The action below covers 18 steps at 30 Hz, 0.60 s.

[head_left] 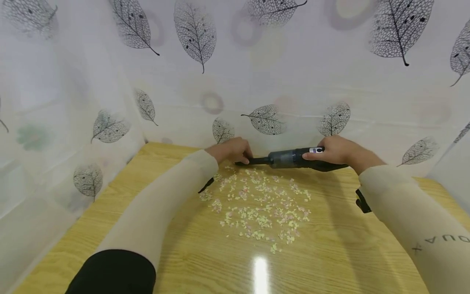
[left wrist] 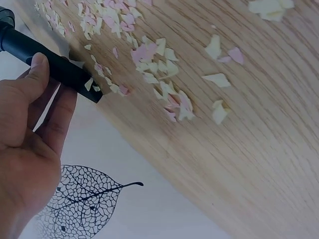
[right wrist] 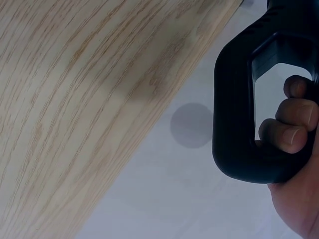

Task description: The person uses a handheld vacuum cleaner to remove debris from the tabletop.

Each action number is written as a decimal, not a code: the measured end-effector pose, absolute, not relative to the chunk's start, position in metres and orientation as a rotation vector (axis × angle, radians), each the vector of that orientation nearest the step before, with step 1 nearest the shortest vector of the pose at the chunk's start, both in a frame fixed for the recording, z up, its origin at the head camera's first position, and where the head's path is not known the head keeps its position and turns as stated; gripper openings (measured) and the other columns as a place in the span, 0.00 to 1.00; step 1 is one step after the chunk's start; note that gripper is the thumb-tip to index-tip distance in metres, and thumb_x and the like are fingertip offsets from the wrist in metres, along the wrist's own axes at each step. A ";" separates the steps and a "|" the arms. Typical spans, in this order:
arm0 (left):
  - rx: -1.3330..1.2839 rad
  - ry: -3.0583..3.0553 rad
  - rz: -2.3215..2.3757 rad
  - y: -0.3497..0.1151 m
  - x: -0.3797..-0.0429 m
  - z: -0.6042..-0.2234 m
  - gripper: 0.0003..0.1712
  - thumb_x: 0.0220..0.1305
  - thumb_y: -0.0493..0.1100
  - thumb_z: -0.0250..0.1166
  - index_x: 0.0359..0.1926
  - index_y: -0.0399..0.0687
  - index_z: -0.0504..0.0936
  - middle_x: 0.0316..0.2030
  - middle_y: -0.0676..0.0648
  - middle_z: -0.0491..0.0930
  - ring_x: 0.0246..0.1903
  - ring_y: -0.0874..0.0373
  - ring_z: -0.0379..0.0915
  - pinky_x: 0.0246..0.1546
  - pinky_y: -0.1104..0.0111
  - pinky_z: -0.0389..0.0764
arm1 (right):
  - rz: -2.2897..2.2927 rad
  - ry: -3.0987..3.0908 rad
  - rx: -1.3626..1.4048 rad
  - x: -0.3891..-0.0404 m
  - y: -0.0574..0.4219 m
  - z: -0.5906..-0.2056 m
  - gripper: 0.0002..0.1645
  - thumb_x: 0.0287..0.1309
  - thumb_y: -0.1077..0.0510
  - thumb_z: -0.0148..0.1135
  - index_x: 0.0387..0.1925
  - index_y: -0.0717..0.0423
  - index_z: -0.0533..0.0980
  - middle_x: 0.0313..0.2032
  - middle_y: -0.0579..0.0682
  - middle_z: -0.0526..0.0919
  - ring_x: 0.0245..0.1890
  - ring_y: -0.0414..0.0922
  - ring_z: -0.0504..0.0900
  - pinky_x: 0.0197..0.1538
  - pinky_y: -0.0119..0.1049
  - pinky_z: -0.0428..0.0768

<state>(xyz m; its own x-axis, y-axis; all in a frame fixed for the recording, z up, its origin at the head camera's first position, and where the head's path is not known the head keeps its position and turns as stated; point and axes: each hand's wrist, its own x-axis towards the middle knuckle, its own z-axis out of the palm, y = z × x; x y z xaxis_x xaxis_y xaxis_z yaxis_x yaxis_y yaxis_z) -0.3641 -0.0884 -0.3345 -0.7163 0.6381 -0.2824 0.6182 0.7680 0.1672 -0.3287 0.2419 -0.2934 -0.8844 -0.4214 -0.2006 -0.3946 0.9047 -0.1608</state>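
One vacuum (head_left: 284, 159) is held lengthwise by the far edge of the table (head_left: 205, 261), its nozzle (left wrist: 62, 68) aimed towards the left edge. Much of it is covered: in the head view the right hand (head_left: 335, 149) hides part of the top and the left hand (head_left: 233, 149) hides some of the nozzle, while the right wrist view cuts off all but the handle (right wrist: 232, 114). The right hand's fingers curl through that black loop, only a few of them showing; the left thumb and fingers pinch the nozzle just behind its mouth. A couple of scraps (head_left: 262, 220) seem to sit at the mouth, though the dark plastic makes that hard to judge. The barrel is smoky and partly see-through, with a pale label (head_left: 315, 150) beside the right thumb. Small, ragged, pale yellow and pink, the scraps spread from the far edge into the middle of the table, whose near edge is out of frame. A leaf-printed curtain (head_left: 176, 98) hangs beyond the far edge.
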 end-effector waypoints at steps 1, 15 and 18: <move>0.972 2.640 0.085 -0.089 -0.365 -0.335 0.18 0.70 0.46 0.65 0.58 0.50 0.83 0.55 0.49 0.84 0.57 0.54 0.79 0.63 0.64 0.76 | -0.159 2.839 -0.615 -0.329 0.241 -0.293 0.37 0.62 0.24 0.52 0.15 0.49 0.68 0.14 0.43 0.61 0.17 0.41 0.63 0.28 0.36 0.67; 0.944 2.674 0.106 -0.093 -0.357 -0.337 0.18 0.69 0.46 0.65 0.57 0.50 0.84 0.54 0.48 0.84 0.55 0.54 0.80 0.62 0.63 0.77 | -0.104 2.838 -0.622 -0.330 0.237 -0.292 0.43 0.61 0.22 0.51 0.35 0.59 0.82 0.19 0.47 0.72 0.23 0.44 0.75 0.35 0.43 0.77; 0.936 2.678 0.099 -0.094 -0.355 -0.336 0.17 0.69 0.47 0.66 0.56 0.50 0.84 0.53 0.49 0.85 0.54 0.54 0.80 0.61 0.63 0.78 | -0.098 2.836 -0.617 -0.329 0.236 -0.291 0.40 0.61 0.22 0.51 0.28 0.54 0.80 0.17 0.46 0.67 0.20 0.44 0.69 0.32 0.40 0.71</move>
<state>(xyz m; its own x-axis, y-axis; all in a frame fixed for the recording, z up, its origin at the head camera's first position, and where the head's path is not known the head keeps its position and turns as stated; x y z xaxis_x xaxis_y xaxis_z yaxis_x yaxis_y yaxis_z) -0.3549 -0.0941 -0.3364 -0.7420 0.6185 -0.2585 0.5976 0.7851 0.1628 -0.3294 0.2363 -0.2906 -0.8828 -0.4174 -0.2157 -0.4014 0.9086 -0.1153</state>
